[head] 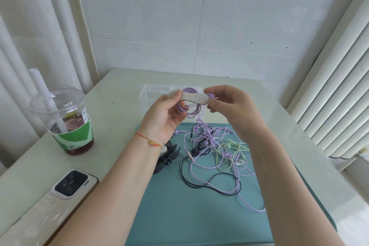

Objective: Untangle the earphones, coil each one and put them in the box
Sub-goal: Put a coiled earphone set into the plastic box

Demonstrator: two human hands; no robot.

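Note:
My left hand [166, 115] holds a coiled purple earphone [190, 109] above the table, its fingers hooked through the loops. A pale grey cable-tie strap [188, 97] lies across the top of the coil. My right hand [229, 102] pinches the strap's right end, beside a purple earbud [210, 96]. Behind the coil stands a clear plastic box [151, 94]. On the teal mat [179, 195] lies a tangle of purple, green and black earphones [215, 152].
Several dark grey cable ties [169, 156] lie under my left wrist. A plastic cup with a dark drink and straw [65, 118] stands at the left. A phone [73, 183] lies face down near the front left edge. A radiator [339, 90] runs along the right.

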